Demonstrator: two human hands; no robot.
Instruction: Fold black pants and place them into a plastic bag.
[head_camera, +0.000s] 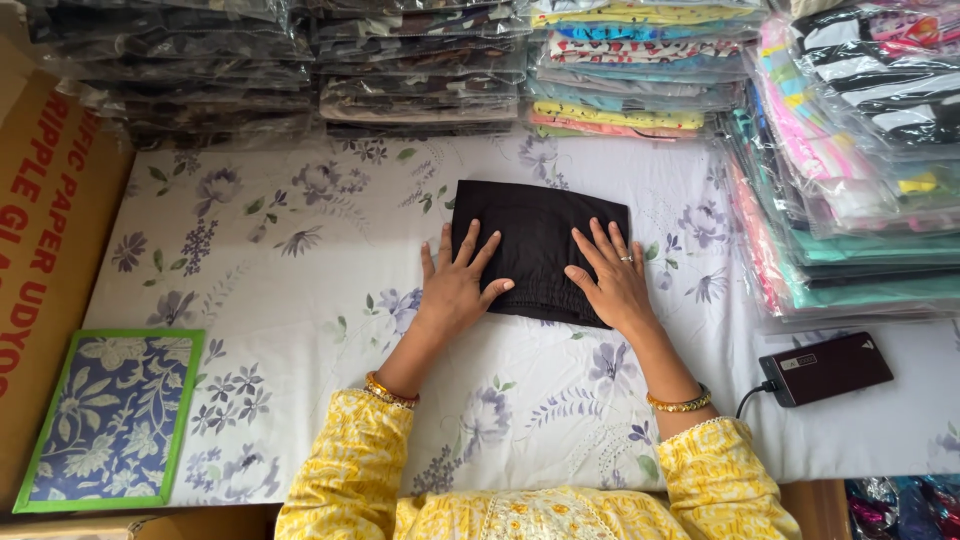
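Folded black garment (538, 250): left hand (455, 285), right hand (612, 275) flat, fingers spread; underside hidden, probably trousers.

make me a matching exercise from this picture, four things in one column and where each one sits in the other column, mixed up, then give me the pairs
Things:
1. folded black garment
2. green-bordered floral panel
3. dark box with a cable
4. stacks of bagged striped and pink clothes

Places:
A. right edge of the floral sheet, piled high
B. centre, under the flat left hand and right hand
C. lower left corner
D. lower right, beside the right forearm

Pairs: 1-B, 2-C, 3-D, 4-A
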